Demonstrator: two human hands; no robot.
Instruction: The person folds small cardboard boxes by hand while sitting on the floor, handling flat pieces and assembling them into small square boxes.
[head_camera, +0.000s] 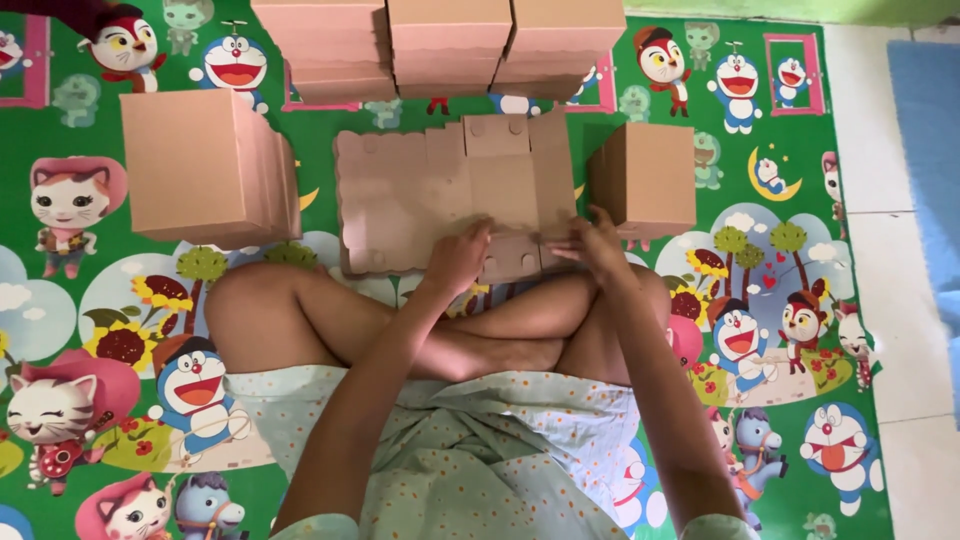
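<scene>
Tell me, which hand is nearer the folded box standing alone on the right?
Right. The right hand rests on the flat cardboard sheet just beside the folded box; the left hand is farther, mid-sheet.

Folded cardboard boxes stacked at top (450, 45), one box left (200, 165), one right (650, 178), on green cartoon play mat (800, 150); white tile floor (900, 300).

Soft, even daylight fills the scene, with faint shadows under the folded boxes (205, 165), slight overall softness and mild wide-angle bending at the edges.
</scene>
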